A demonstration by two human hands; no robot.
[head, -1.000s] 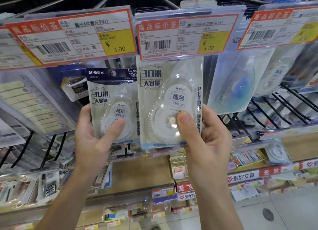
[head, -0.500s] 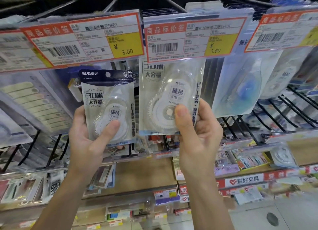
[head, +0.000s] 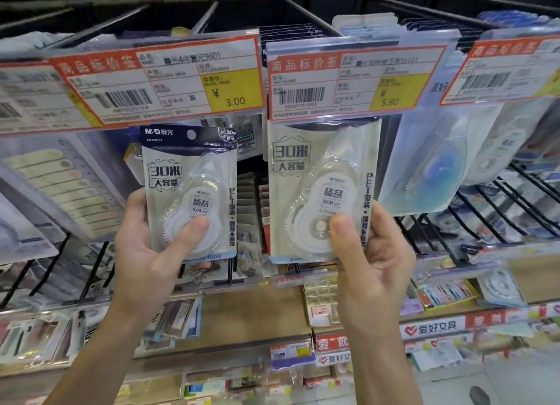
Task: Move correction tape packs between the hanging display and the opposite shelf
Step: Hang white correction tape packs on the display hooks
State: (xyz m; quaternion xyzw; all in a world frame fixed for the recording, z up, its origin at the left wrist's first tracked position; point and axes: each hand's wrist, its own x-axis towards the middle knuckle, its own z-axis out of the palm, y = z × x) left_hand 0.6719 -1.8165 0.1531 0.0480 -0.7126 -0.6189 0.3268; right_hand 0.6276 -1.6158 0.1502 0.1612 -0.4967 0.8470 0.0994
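Note:
I hold two white correction tape packs up against the hanging display. My left hand (head: 151, 247) grips the left pack (head: 189, 189) by its lower part, thumb on the blister; its whole dark header with the hang hole shows below the 3.00 price tag (head: 169, 80). My right hand (head: 372, 253) grips the right pack (head: 321, 192) at its lower right corner. The top of this pack is hidden behind the 5.80 price tag (head: 354, 77), so its hang hole and the hook are not visible.
Black wire hooks (head: 309, 13) run back above the tags. A blue correction tape pack (head: 430, 168) hangs to the right, a pack of index tabs (head: 60, 189) to the left. Wooden shelves (head: 248, 310) with small stationery lie below.
Both packs have risen relative to the price tags. The right pack's top has slid up behind the 5.80 tag; the left pack stays below the 3.00 tag. The view has shifted right.

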